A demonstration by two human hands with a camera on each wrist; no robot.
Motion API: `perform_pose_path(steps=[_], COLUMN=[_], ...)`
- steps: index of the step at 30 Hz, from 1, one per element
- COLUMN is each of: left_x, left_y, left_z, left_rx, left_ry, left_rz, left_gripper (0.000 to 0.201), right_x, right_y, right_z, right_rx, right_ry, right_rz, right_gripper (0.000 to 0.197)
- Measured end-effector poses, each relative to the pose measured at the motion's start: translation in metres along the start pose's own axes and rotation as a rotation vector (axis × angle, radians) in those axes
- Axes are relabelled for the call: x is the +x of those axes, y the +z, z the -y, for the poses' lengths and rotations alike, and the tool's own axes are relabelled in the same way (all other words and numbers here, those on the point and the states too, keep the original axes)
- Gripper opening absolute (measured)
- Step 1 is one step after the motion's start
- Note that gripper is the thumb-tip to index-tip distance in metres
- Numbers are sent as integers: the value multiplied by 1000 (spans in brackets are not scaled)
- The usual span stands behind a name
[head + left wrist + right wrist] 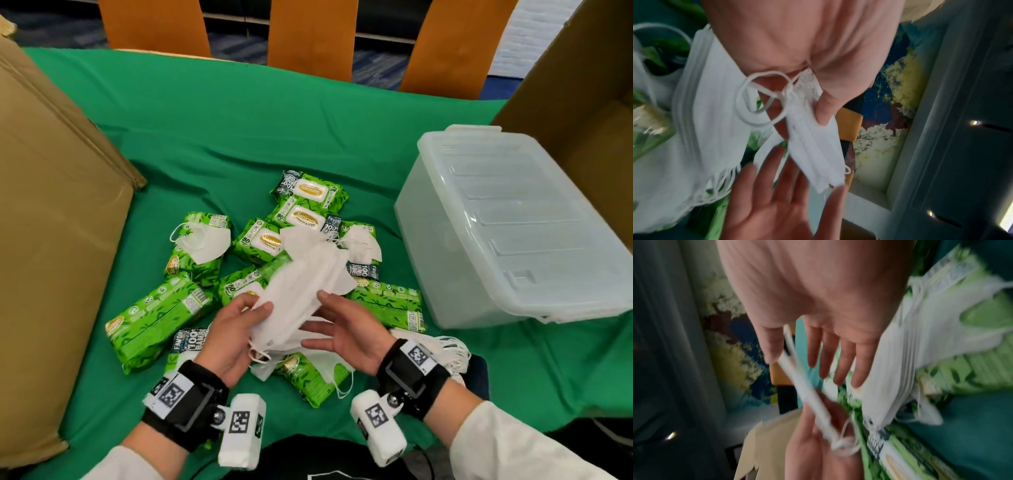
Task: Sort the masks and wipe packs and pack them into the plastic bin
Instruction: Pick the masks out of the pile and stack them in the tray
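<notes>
Left hand has its grip clamped on a stack of white pleated face masks above green "Sanicare" 80-count wipe packs on the green-clothed table; right hand is open-fingered beside the stack. Lidded translucent plastic bin stands right.

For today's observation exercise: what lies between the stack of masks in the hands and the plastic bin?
In the head view, green wipe packs lie on the green cloth between the stack of masks and the plastic bin, one topped by a loose mask.

masks: plain white | wipe packs: bright green, leafy print | cloth: solid green | bin: frosted clear | boxes: tan
</notes>
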State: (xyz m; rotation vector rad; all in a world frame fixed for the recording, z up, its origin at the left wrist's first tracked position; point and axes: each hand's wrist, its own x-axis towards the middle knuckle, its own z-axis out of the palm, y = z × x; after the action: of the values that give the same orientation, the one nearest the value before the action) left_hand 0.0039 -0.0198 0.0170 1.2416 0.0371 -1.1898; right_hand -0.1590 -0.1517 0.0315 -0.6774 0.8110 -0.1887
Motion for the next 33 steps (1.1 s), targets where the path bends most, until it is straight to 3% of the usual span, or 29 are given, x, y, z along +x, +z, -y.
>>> perform_pose_path(steps=[2,4,6,8,10,13,16,18,20,22,25,27,31,33], left_x=[-1,5,11,8,2,-7,-10,-6,4,16,24,26,26,24], left_y=[8,3,-8,-15,-19,-14,11,28,33,30,26,22,13,8], left_z=[7,4,-17,-48,-77,-108,-109,-94,-72,-58,-51,-47,-41,-43], left_rx=[22,202,340,319,367,630,1004,1187,1292,1354,1203,1100,1005,968], left_ry=[4,121,234,304,366,394,434,557,726,793,638,557,553,525], left_rz=[20,-50,-157,-165,-75,185,451,546,521,398,351,369,233,208], left_gripper=[15,13,6,12,16,30,19,15,13,12,15,16,14,14], right_x=[5,8,9,7,4,1,-1,-3,-3,-6,-12,-18,-19,-16], right_y=[10,11,3,-9,-20,-31,-30,-23,-18,-14,-13,-12,-18,-26], right_z=[-9,-10,-7,1,10,24,33,35,32,28,26,28,27,23], right_rx=[-8,-55,-95,-162,-266,-507,-657,-678,-682,-686,-693,-715,-910,-897], right_ry=[-84,-162,-205,-221,-193,-85,4,29,17,-30,-97,-93,-109,-84], right_rz=[-106,-219,-257,-275,-256,-136,-39,24,62,58,33,15,140,154], right_gripper=[21,19,18,15,14,12,7,12,13,20,36,34,37,38])
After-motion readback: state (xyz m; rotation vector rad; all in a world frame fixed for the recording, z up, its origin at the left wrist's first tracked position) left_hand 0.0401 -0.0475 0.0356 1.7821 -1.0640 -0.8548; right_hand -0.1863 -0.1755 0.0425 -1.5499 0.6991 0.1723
